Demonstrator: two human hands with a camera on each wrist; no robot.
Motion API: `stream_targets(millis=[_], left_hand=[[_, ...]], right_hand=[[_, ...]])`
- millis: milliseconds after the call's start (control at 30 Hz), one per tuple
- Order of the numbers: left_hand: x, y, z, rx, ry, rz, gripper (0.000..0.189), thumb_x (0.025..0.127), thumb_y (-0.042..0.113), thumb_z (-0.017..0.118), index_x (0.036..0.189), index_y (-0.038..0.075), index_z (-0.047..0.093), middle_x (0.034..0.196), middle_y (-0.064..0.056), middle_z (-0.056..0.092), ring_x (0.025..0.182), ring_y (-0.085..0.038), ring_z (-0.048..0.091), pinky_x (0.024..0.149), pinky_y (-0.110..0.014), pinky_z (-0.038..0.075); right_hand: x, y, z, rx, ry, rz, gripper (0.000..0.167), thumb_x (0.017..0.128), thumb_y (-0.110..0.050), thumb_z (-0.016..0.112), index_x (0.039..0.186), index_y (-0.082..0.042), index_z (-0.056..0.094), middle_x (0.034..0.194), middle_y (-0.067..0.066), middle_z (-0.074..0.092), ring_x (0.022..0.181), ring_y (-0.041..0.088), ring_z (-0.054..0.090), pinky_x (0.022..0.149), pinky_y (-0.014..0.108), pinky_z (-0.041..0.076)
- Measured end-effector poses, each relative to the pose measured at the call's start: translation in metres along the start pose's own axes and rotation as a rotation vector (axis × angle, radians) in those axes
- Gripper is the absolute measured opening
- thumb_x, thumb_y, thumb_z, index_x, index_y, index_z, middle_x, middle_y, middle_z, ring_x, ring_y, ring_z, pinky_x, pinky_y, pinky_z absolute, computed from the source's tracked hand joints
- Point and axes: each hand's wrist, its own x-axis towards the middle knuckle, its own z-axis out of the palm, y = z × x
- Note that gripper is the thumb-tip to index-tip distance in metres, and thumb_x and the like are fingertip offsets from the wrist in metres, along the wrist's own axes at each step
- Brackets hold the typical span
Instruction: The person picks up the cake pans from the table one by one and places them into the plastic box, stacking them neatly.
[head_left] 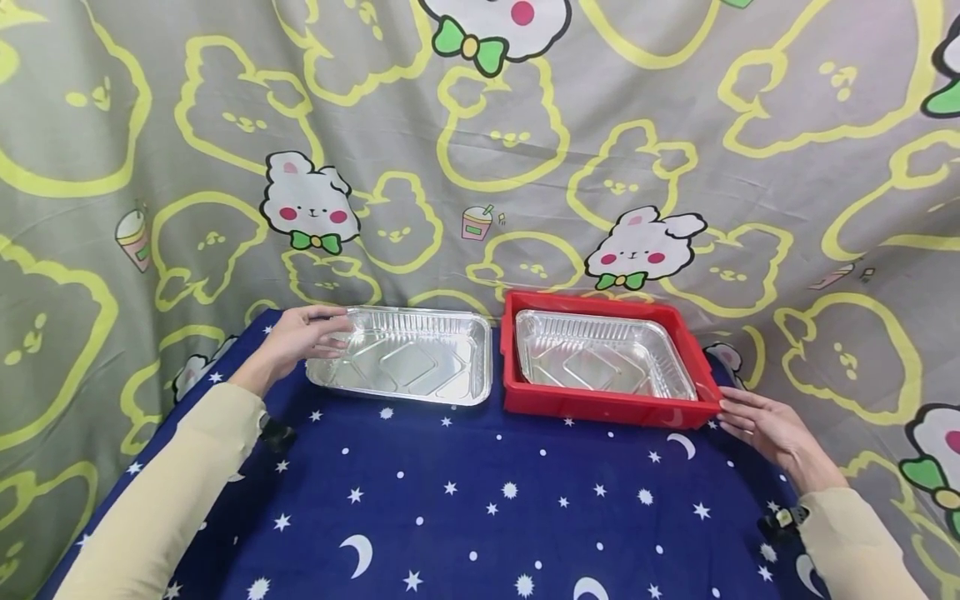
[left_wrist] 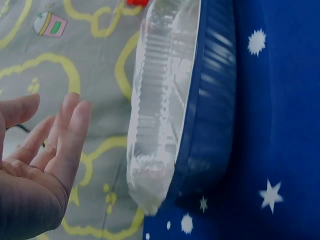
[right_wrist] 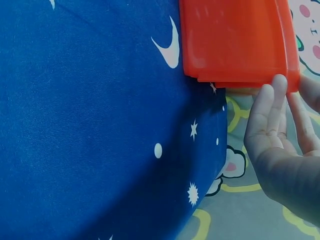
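Note:
A shiny foil tray (head_left: 408,362) lies on the left of the cloth-covered table. My left hand (head_left: 303,333) is at its left end, overlapping the rim in the head view. In the left wrist view the left hand (left_wrist: 45,165) has loosely spread fingers, with a gap between them and the foil tray (left_wrist: 155,100). On the right, a red plastic bin (head_left: 600,408) has a second foil tray (head_left: 600,358) inside it. My right hand (head_left: 765,429) touches the bin's front right corner. The right wrist view shows its extended fingertips (right_wrist: 279,82) against the red bin (right_wrist: 235,45).
A dark blue tablecloth (head_left: 465,508) with white stars and moons covers the table. Behind it hangs a grey curtain (head_left: 420,125) with rabbit and yellow outline prints, close to the trays' far side. The table's right edge runs just beside the bin.

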Motion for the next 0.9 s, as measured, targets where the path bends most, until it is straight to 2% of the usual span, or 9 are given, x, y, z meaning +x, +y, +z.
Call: stream_targets(millis=[200,433,567,733,900], left_hand=[[-0.005,-0.012,-0.022,0.04,0.029,-0.005,0.065,0.106,0.035,0.065,0.156,0.0,0.044,0.094,0.027,0.074,0.086,-0.003,0.077,0.087,-0.031,0.068],[-0.01,-0.026,-0.041,-0.003,0.026,0.021,0.066,0.108,0.029,0.062,0.158,-0.005,0.037,0.096,0.027,0.073,0.088,-0.003,0.077,0.084,-0.027,0.067],[-0.012,-0.034,-0.048,-0.008,0.062,0.008,0.059,0.107,0.031,0.064,0.153,0.0,0.044,0.093,0.028,0.073,0.087,-0.004,0.077,0.08,-0.024,0.067],[-0.012,-0.045,-0.054,-0.014,0.07,-0.022,0.051,0.106,0.032,0.066,0.147,0.007,0.048,0.091,0.029,0.072,0.086,-0.003,0.077,0.081,-0.023,0.067],[-0.012,-0.055,-0.054,-0.025,0.062,-0.038,0.06,0.106,0.029,0.066,0.154,0.002,0.042,0.091,0.03,0.072,0.086,-0.003,0.076,0.081,-0.023,0.067]], right_hand=[[0.0,0.001,0.001,0.0,-0.002,0.002,0.037,0.106,-0.003,0.06,0.098,-0.032,0.081,0.096,-0.01,0.08,0.087,0.01,0.079,0.079,0.025,0.068],[-0.001,-0.001,0.003,-0.003,-0.001,0.003,0.037,0.106,-0.002,0.059,0.099,-0.031,0.081,0.096,-0.01,0.08,0.086,0.009,0.078,0.078,0.024,0.067],[-0.001,-0.002,0.003,0.0,-0.009,0.004,0.037,0.106,-0.002,0.06,0.1,-0.031,0.081,0.097,-0.01,0.08,0.088,0.009,0.078,0.079,0.024,0.067],[-0.001,-0.002,0.001,0.009,-0.011,0.008,0.037,0.106,-0.002,0.059,0.099,-0.031,0.081,0.097,-0.01,0.08,0.088,0.009,0.078,0.078,0.024,0.067],[-0.001,-0.001,0.0,0.018,-0.014,0.009,0.038,0.106,-0.002,0.058,0.1,-0.031,0.082,0.097,-0.01,0.08,0.088,0.009,0.078,0.079,0.024,0.067]])
